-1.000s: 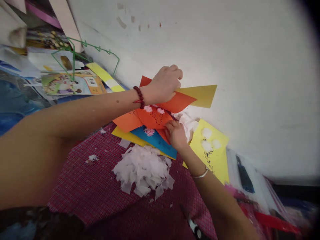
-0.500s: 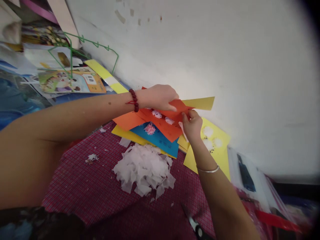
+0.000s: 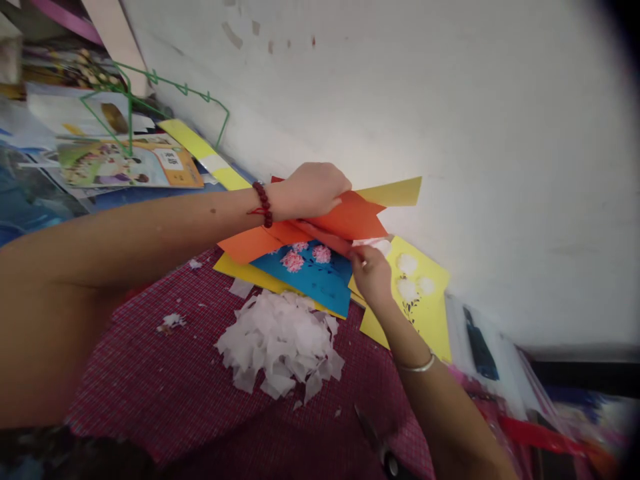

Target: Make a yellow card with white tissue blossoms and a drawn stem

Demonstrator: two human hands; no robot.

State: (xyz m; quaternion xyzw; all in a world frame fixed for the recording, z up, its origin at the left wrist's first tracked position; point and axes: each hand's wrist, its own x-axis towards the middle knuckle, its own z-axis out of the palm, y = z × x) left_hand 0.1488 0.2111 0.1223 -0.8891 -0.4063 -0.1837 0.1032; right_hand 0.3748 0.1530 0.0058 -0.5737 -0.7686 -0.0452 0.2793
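Note:
My left hand, with a dark red bead bracelet at the wrist, is closed on orange paper sheets and holds them lifted off the stack by the wall. Beneath them lies a blue sheet with pink tissue flowers glued on. My right hand, with a silver bangle, pinches the lower edge of the lifted orange paper. A yellow sheet with white tissue flowers lies to its right. A pile of white tissue scraps sits on the red checked cloth in front.
A white wall rises right behind the papers. Books and a green wire rack lie at the far left. Scissors rest on the cloth near the bottom edge. Plastic sleeves with items lie at the right.
My left hand lifted the orange sheets higher, uncovering more of the blue sheet with its pink flowers. My right hand dropped slightly to the orange paper's lower edge.

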